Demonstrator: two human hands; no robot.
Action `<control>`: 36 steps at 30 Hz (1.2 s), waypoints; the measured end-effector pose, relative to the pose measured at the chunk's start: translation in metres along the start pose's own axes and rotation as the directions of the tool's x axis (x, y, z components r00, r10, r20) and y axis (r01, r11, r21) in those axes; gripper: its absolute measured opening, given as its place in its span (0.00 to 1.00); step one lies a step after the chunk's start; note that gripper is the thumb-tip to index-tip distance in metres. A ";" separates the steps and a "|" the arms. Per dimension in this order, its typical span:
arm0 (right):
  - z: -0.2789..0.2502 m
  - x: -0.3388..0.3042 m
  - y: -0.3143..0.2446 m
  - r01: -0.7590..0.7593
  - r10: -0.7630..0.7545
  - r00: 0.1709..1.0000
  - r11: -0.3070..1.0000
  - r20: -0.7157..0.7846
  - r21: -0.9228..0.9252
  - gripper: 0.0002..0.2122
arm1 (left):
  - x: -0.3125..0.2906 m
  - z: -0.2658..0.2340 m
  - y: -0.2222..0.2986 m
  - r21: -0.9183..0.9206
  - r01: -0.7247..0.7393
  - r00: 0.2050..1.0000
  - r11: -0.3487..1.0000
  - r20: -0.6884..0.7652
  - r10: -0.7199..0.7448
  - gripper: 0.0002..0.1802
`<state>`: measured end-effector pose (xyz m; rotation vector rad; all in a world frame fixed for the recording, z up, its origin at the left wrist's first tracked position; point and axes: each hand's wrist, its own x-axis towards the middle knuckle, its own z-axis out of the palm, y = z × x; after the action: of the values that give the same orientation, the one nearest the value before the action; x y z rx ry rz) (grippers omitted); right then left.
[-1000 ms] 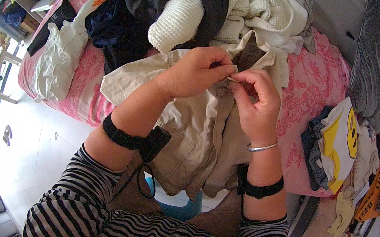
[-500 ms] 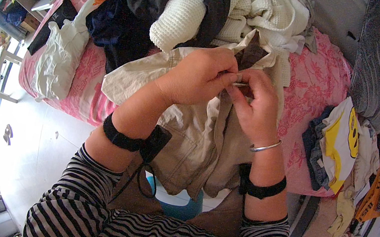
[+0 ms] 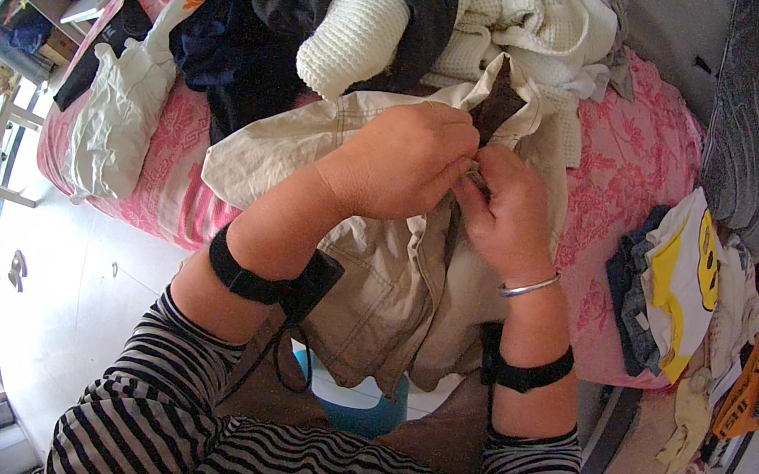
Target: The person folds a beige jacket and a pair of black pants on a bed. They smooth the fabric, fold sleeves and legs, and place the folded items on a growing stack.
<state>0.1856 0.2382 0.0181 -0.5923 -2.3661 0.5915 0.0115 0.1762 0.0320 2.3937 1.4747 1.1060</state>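
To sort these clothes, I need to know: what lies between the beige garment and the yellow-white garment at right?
The head view shows pink patterned bedcover, then dark blue cloth, between the beige garment and the yellow-white garment.

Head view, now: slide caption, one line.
Left hand and right hand, close together, hold a beige garment; piled clothes lie beyond on a pink patterned cover.
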 end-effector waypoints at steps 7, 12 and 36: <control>-0.007 0.000 0.005 -0.128 0.136 0.990 0.972 -0.026 0.195 0.08 | -0.004 -0.009 -0.001 -0.062 0.084 0.993 0.995 -0.078 -0.089 0.10; -0.011 -0.002 0.018 -0.285 0.382 0.888 0.894 -0.255 0.347 0.10 | -0.004 -0.003 0.003 0.036 0.124 0.985 0.992 -0.125 -0.118 0.14; 0.031 -0.015 0.023 -0.160 0.664 0.651 -0.353 0.367 0.922 0.08 | -0.013 0.036 0.001 0.311 0.336 0.888 0.889 -0.419 -0.189 0.08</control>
<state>0.1817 0.2406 -0.0227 -0.6935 -0.4623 2.1597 0.0315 0.1743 -0.0003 2.1643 2.2570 1.3764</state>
